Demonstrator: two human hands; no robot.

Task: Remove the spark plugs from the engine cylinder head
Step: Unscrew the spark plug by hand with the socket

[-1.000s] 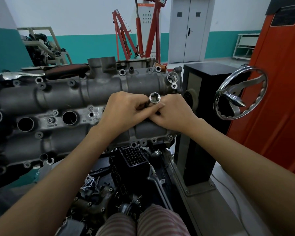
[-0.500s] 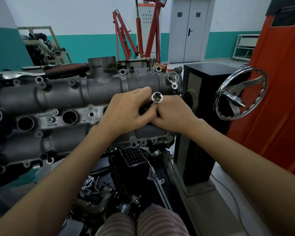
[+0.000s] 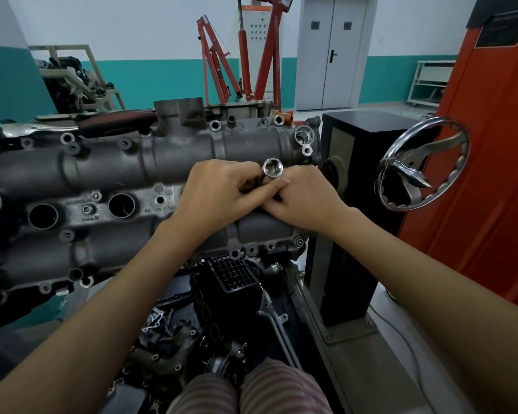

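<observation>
The grey cylinder head [image 3: 102, 165] lies across the stand in front of me. A shiny socket [image 3: 272, 168] stands up from a plug well near its right end, its open end facing me. My left hand [image 3: 219, 192] and my right hand [image 3: 305, 195] meet around the socket's shaft, with fingers of both curled round it below the top. Two open plug wells [image 3: 121, 205] show to the left of my hands. The plug under the socket is hidden.
A chrome handwheel [image 3: 422, 168] sticks out from the black stand column [image 3: 359, 180] on the right, beside an orange cabinet [image 3: 491, 159]. A red-handled tool [image 3: 117, 121] lies on the head's far edge. Black engine parts [image 3: 231, 279] sit below. A red engine crane [image 3: 243, 55] stands behind.
Both hands have shifted their grip slightly round the socket; the socket's top has tilted a little. The head has not moved.
</observation>
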